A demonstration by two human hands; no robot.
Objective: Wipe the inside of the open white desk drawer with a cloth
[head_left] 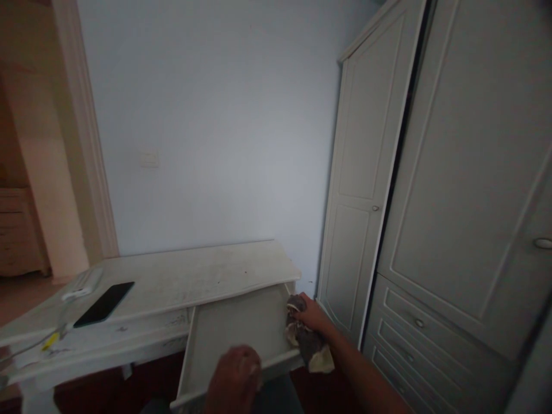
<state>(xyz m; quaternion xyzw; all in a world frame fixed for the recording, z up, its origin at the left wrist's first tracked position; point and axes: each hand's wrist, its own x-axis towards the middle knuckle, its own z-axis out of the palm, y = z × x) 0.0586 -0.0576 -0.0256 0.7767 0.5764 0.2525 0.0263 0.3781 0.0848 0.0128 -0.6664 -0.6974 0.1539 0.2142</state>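
The right hand (314,316) grasps a crumpled grey-brown and cream cloth (307,342), its fingers wrapped over the upper part while a pale end hangs below them. Under and beside that hand is the right side of a pulled-out drawer (241,322), and the cloth lies across its front right corner, the lower end reaching past the front.

The left hand (236,374) is to the left of the right hand and nearer the person, in front of the drawer's near edge. Its fingers look curled, but blur and the angle hide whether it grips that edge or anything else; this cannot be told.

As far as shows, the drawer is out, no objects can be made out inside it, and the cloth is in hand at its right side. The drawer is not pushed back in and the cloth is not set down. How much of the drawer's surface the cloth has gone over cannot be judged in this dim light.

Beyond both hands, the white desk (194,276) has a few dark specks on its top. Well left of the left hand lie a dark-screened tablet or phone (104,303) and a white device (81,284). A wardrobe (356,172) stands to the right of the right hand.
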